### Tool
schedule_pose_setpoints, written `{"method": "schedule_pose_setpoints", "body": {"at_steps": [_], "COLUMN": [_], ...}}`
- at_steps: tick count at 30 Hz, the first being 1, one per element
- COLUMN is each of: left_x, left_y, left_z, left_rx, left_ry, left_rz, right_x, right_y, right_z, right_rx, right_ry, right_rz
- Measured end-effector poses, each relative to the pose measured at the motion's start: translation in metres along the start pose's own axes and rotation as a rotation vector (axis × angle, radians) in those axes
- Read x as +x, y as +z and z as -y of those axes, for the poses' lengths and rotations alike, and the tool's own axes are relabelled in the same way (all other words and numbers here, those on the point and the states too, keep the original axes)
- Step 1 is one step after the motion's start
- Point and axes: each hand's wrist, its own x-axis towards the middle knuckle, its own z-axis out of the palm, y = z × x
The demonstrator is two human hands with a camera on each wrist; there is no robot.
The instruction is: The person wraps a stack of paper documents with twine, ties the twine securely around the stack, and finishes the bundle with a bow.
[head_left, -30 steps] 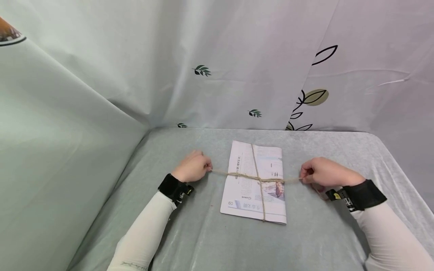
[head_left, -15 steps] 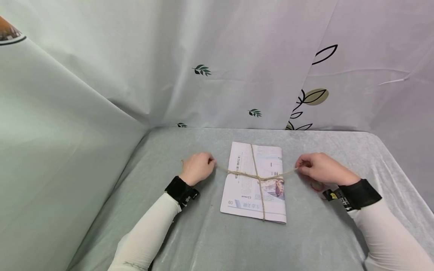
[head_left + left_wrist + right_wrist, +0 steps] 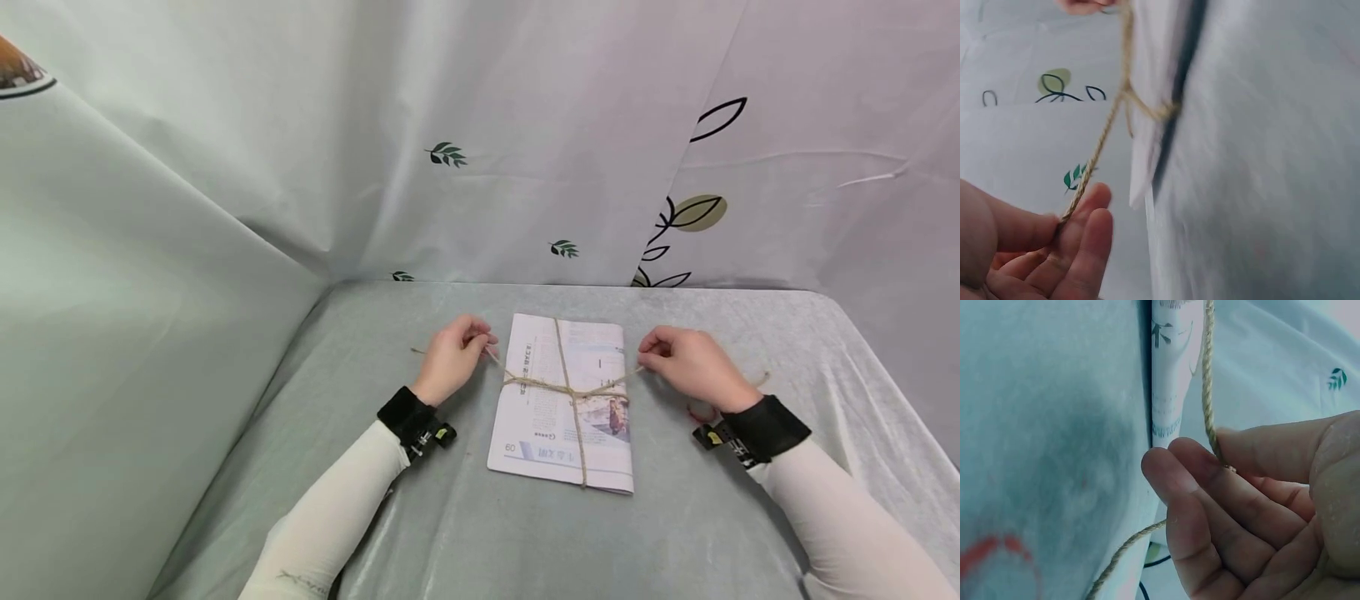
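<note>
A folded newspaper bundle [image 3: 543, 433] lies on the table, with twine [image 3: 577, 442] crossing it lengthwise and crosswise. To its left, my left hand [image 3: 454, 354] pinches one length of the twine between thumb and fingers; the twine slants from the hand to the bundle's left edge in the left wrist view. On the other side, my right hand [image 3: 690, 362] pinches another length, rising from near the crossing. A loose tail of twine [image 3: 1125, 550] hangs below the right fingers [image 3: 1188, 534] in the right wrist view. Both hands are raised slightly above the paper.
A reddish loop-shaped thing [image 3: 702, 413] lies under the right wrist, partly hidden. Grey cloth covers the table [image 3: 480, 533]. A pale curtain [image 3: 495, 208] with leaf prints hangs behind the back edge, and more cloth [image 3: 150, 333] hangs at the left.
Both hands have moved inward and farther back, toward the bundle, still pinching the twine. The held lengths have gone from nearly flat to slanting upward. The bundle has stayed almost in place.
</note>
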Motion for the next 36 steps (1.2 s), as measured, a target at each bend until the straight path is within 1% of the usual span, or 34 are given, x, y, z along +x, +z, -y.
{"method": "schedule_pose_setpoints", "body": {"at_steps": [4,6,8,9,12,14,17,19,22,24,26,29,32,36], "left_x": [0.007,0.012,0.016,0.018,0.024,0.025,0.024,0.022,0.018,0.015,0.012,0.009,0.008,0.008], "left_y": [0.007,0.011,0.015,0.017,0.022,0.026,0.031,0.034,0.039,0.041,0.043,0.045,0.046,0.049], "left_z": [-0.002,-0.004,-0.006,-0.007,-0.011,-0.015,-0.02,-0.022,-0.026,-0.03,-0.034,-0.038,-0.038,-0.037], "left_rx": [-0.337,-0.482,-0.582,-0.612,-0.643,-0.647,-0.637,-0.597,-0.491,-0.392,-0.315,-0.236,-0.204,-0.158], "left_ry": [-0.092,-0.132,-0.167,-0.179,-0.191,-0.19,-0.18,-0.159,-0.096,-0.042,-0.004,0.013,0.006,0.02], "left_rz": [-0.002,0.007,0.027,0.04,0.078,0.105,0.153,0.201,0.281,0.328,0.363,0.388,0.413,0.464], "right_x": [0.007,0.011,0.016,0.018,0.024,0.028,0.031,0.03,0.026,0.022,0.02,0.019,0.02,0.021], "right_y": [0.002,0.002,0.002,0.002,0.002,0.003,0.005,0.006,0.008,0.01,0.014,0.022,0.031,0.04], "right_z": [0.003,0.004,0.005,0.006,0.008,0.008,0.01,0.011,0.013,0.016,0.018,0.023,0.028,0.032], "right_rx": [0.022,0.034,0.056,0.063,0.098,0.131,0.194,0.263,0.4,0.484,0.533,0.543,0.507,0.448], "right_ry": [0.041,0.071,0.101,0.117,0.145,0.156,0.167,0.174,0.179,0.173,0.158,0.122,0.077,-0.005], "right_rz": [0.01,0.01,0.016,0.017,0.03,0.036,0.027,0.014,-0.007,-0.022,-0.044,-0.082,-0.118,-0.148]}}
